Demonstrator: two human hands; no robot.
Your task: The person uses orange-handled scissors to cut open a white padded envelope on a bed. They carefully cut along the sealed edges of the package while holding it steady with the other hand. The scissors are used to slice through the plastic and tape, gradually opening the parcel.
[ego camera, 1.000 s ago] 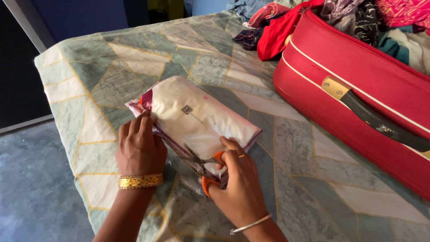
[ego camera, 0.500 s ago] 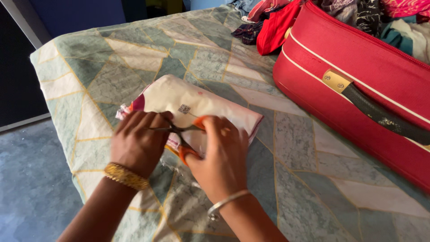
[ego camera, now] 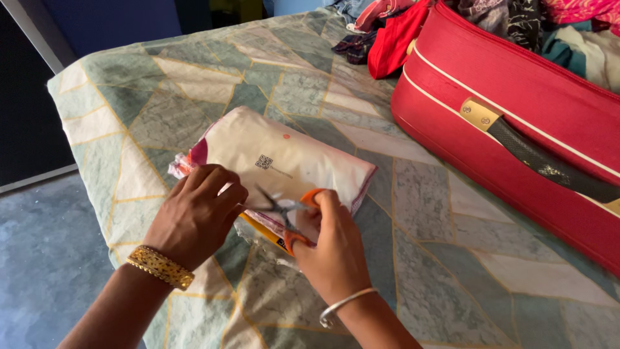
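A flat cream-coloured packet in clear plastic wrap (ego camera: 284,155) lies on the patterned bedsheet (ego camera: 161,90). My left hand (ego camera: 197,213), with a gold bangle at the wrist, pinches the packet's near edge. My right hand (ego camera: 329,249), wearing a thin silver bangle, grips orange-handled scissors (ego camera: 287,213). The scissor blades are parted and point left toward my left fingers, at the packet's near edge.
A red suitcase (ego camera: 516,123) with a black handle lies open on the bed to the right, clothes piled in it. More clothes (ego camera: 387,32) lie at the far end. The bed's left edge drops to a grey floor (ego camera: 45,258).
My right hand moved the scissors up the packet's near edge toward my left hand, then drew back slightly. My left hand shifted from lying flat to pinching the plastic edge.
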